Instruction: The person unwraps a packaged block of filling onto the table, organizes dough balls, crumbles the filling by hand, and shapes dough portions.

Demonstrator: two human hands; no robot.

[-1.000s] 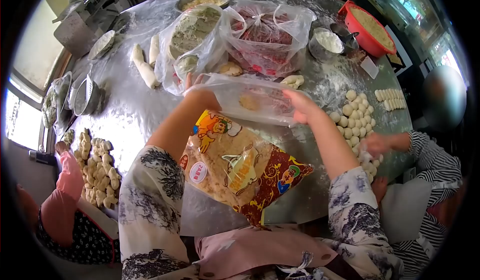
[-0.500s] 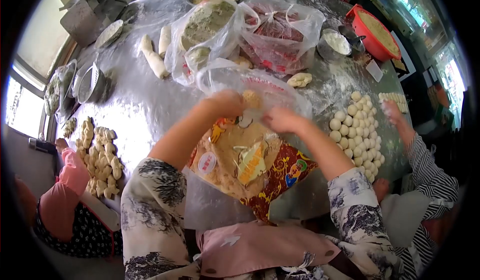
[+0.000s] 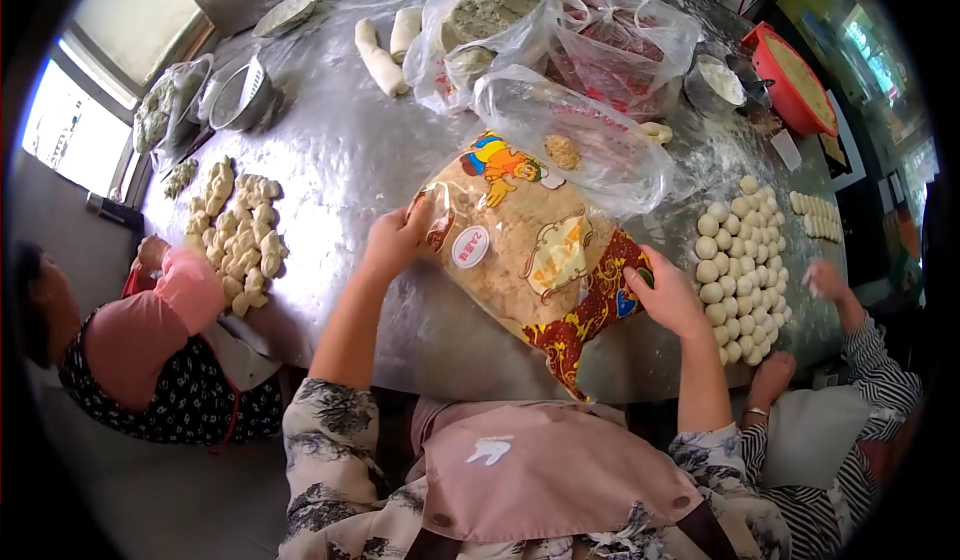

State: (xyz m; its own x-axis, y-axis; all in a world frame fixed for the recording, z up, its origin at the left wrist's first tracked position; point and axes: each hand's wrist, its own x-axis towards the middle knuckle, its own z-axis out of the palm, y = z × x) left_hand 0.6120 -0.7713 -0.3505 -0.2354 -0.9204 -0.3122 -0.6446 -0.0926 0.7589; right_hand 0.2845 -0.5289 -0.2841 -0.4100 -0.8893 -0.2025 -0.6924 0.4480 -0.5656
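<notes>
A large printed plastic bag (image 3: 500,260), filled with tan, fluffy crumb-like stuff, is held tilted over the near part of the table. My left hand (image 3: 397,240) grips its left edge, the thumb on top. On the right, my right hand (image 3: 668,292) pinches the brown patterned side of the bag. Just beyond it lies a clear plastic bag (image 3: 620,165) with a small tan clump (image 3: 563,151) inside; neither of my hands touches it.
Dough pieces (image 3: 240,235) lie on the left, beside a co-worker in pink sleeves. Round dough balls (image 3: 740,270) fill the right, near another person's hand (image 3: 825,282). Bagged green filling (image 3: 495,10), bagged dark red filling (image 3: 615,50) and a red basin (image 3: 790,80) stand farther back.
My hands have come back from the clear bag's opening and moved apart to the printed bag's two sides. The view has shifted, and the clear bag is now let go.
</notes>
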